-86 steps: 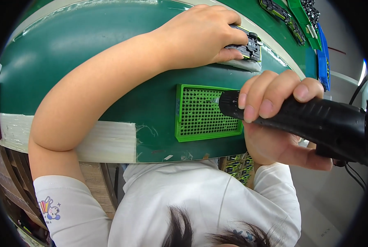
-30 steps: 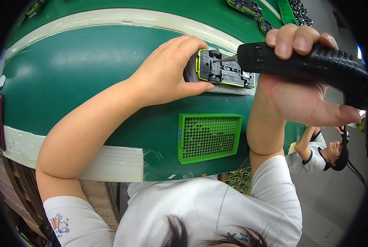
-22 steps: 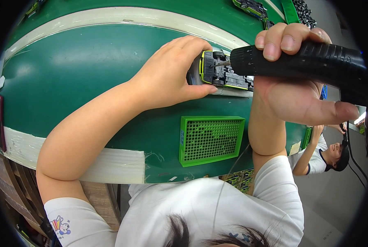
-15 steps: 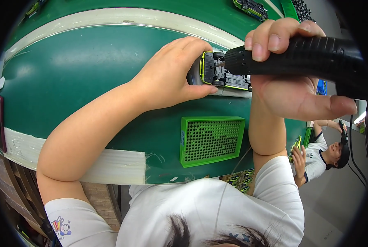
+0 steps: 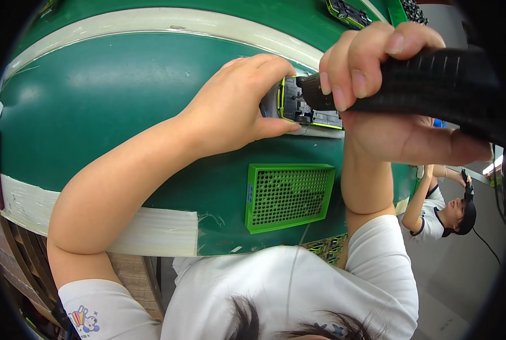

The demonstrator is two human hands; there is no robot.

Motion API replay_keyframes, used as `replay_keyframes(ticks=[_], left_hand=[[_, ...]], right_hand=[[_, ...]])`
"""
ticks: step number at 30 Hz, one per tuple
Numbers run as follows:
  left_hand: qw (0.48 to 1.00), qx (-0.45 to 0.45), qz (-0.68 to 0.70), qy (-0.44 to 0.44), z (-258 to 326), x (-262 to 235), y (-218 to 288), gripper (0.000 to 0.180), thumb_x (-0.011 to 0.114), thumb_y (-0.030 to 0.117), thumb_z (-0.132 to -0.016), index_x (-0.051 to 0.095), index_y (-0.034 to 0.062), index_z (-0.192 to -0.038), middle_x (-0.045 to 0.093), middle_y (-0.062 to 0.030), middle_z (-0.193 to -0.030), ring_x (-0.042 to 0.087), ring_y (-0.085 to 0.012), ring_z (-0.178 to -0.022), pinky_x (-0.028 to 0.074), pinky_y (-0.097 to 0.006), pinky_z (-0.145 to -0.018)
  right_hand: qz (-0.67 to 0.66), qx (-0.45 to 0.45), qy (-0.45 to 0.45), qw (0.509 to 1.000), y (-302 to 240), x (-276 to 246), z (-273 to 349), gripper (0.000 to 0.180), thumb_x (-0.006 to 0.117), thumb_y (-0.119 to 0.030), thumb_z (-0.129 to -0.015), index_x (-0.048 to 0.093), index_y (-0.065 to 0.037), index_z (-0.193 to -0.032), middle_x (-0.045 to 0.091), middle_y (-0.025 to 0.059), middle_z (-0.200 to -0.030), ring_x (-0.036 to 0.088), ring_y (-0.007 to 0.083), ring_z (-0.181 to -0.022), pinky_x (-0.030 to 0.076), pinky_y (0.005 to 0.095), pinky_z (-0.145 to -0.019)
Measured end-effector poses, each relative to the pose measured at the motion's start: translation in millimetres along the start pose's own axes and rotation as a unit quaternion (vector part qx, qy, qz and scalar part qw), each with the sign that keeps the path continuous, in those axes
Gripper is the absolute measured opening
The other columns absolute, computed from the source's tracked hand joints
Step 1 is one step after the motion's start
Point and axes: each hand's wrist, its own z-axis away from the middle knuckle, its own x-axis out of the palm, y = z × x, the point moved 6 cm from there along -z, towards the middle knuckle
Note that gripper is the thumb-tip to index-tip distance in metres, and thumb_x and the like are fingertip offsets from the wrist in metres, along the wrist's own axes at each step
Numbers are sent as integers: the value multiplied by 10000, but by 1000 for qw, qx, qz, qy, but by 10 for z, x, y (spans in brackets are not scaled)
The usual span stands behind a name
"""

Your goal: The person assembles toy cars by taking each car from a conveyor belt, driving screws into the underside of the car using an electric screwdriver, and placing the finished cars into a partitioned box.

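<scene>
Beside the perforated green tray (image 5: 288,195), left hand (image 5: 236,107) pinches black part (image 5: 303,106).

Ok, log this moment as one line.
left hand: steadies small black green-edged part | right hand: grips black ribbed power screwdriver, tip on part | green perforated tray: untouched

On the table (image 5: 94,113), the perforated tray (image 5: 290,195) lies nearer than the small device (image 5: 307,105) between both hands.

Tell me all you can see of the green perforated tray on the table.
The green perforated tray is a flat rectangle that looks like plastic, with a raised rim and a dense grid of small holes. It lies flat on the green table, near its front edge, below both hands. Neither hand touches it. Whether the holes hold anything cannot be told.
</scene>
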Motion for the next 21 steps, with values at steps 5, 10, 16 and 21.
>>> replay_keyframes(ticks=[5,10,16,21], left_hand=[[1000,-3,-17,-26,-18,45,-13,593,849,159,-702,557,24,-1200,610,-166,-1200,578,-369,-1116,462,-410,-981],[999,-30,15,-33,-59,0,-9,571,857,192,-700,560,26,-1159,614,-162,-1126,585,-365,-1045,477,-410,-925],[998,-51,4,-40,-28,1,-34,634,871,287,-705,557,21,-1188,600,-169,-1222,594,-336,-1132,478,-398,-974],[998,-52,9,-31,58,-54,-4,643,862,275,-736,536,15,-1225,569,-169,-1335,543,-328,-1242,430,-403,-1057]], right_hand=[[17,-46,20,999,-46,-86,111,1066,427,-968,-665,521,-28,-1160,570,90,-807,568,194,-623,483,335,-587],[-64,-50,188,979,99,-47,198,1073,365,-976,-682,499,-5,-1116,570,116,-788,569,207,-622,488,335,-591],[-9,17,323,946,-16,1,300,1005,366,-920,-759,498,10,-1116,579,128,-797,576,209,-647,484,328,-588],[-91,-175,296,935,-911,-211,505,951,472,-889,-741,532,-22,-1127,526,65,-847,503,167,-680,404,317,-643]])
